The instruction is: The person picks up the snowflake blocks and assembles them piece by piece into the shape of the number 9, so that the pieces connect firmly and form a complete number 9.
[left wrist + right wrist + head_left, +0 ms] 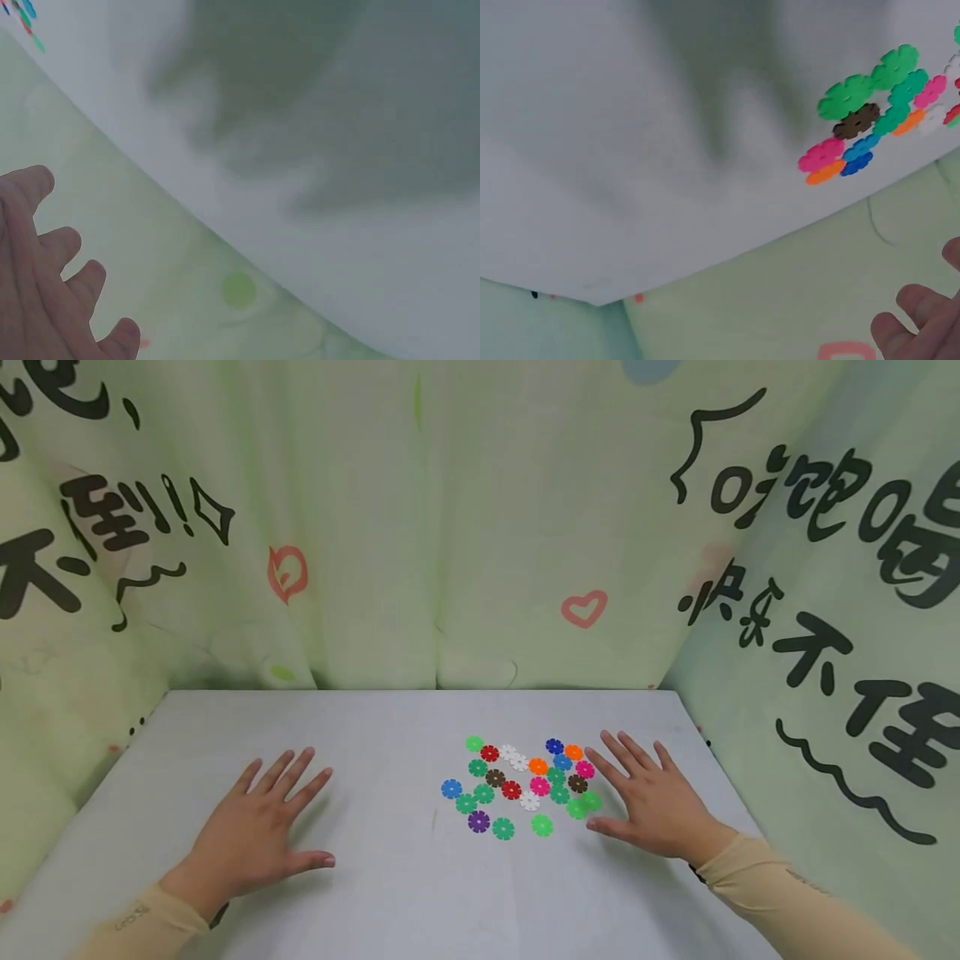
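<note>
Several flat, notched plastic discs shaped like flowers lie scattered on the white table, right of the middle. Among them are a purple disc [478,822], a blue disc [452,788], a bright green disc [542,825] and a brown disc [856,121]. My right hand [654,800] is spread beside the right edge of the group, its index fingertip near a pink disc [585,769] and nothing in its grip. Well to the left of the discs, my left hand [255,827] is also spread and holds nothing. Both hands cast shadows on the table.
The white table [375,893] ends at a straight back edge. A pale green curtain [495,527] with dark lettering and red outlines hangs behind it and along both sides.
</note>
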`<state>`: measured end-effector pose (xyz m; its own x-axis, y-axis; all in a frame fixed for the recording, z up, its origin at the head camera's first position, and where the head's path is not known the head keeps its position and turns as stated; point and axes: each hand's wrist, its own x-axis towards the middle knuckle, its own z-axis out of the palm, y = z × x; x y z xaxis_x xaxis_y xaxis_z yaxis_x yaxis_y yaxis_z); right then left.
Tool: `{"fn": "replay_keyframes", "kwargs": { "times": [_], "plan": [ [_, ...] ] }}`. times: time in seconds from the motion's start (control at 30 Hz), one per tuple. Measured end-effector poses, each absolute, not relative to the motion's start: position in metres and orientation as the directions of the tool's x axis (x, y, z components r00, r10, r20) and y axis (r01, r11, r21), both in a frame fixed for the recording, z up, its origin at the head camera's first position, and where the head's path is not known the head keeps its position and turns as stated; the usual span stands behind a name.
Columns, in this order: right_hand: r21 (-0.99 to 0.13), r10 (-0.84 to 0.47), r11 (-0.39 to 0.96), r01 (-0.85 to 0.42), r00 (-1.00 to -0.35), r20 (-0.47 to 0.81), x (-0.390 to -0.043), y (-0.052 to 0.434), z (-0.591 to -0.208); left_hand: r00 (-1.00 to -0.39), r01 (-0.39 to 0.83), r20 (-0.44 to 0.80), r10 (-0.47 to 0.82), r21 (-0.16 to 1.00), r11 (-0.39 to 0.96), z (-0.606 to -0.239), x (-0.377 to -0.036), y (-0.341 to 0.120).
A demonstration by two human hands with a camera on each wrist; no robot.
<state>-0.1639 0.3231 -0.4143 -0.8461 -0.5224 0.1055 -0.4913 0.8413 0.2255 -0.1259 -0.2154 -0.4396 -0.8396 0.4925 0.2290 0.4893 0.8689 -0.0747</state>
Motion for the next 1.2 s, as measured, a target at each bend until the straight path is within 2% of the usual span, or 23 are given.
{"fn": "replay_keyframes", "kwargs": {
  "times": [0.2, 0.5, 0.7, 0.83, 1.2],
  "plan": [
    [0.188, -0.551, 0.827, -0.530, -0.830, 0.082, -0.160, 0.298, -0.422, -0.802, 0.546, 0.254, 0.540, -0.052, 0.836, -0.451, -0.128, -0.178],
    [0.150, -0.628, 0.775, -0.614, -0.774, 0.078, -0.155, 0.270, -0.435, -0.801, 0.586, 0.151, 0.579, 0.001, 0.810, -0.457, -0.130, -0.127],
    [0.114, -0.645, 0.762, -0.637, -0.763, 0.048, -0.153, 0.257, -0.445, -0.775, 0.626, 0.141, 0.616, 0.038, 0.779, -0.462, -0.134, -0.102],
    [0.066, -0.663, 0.748, -0.661, -0.748, 0.027, -0.155, 0.250, -0.451, -0.760, 0.648, 0.120, 0.639, 0.060, 0.759, -0.464, -0.137, -0.086],
    [-0.077, -0.717, 0.690, -0.720, -0.694, 0.071, -0.159, 0.238, -0.456, -0.748, 0.664, 0.086, 0.659, 0.129, 0.737, -0.464, -0.150, -0.051]
  ]
}}
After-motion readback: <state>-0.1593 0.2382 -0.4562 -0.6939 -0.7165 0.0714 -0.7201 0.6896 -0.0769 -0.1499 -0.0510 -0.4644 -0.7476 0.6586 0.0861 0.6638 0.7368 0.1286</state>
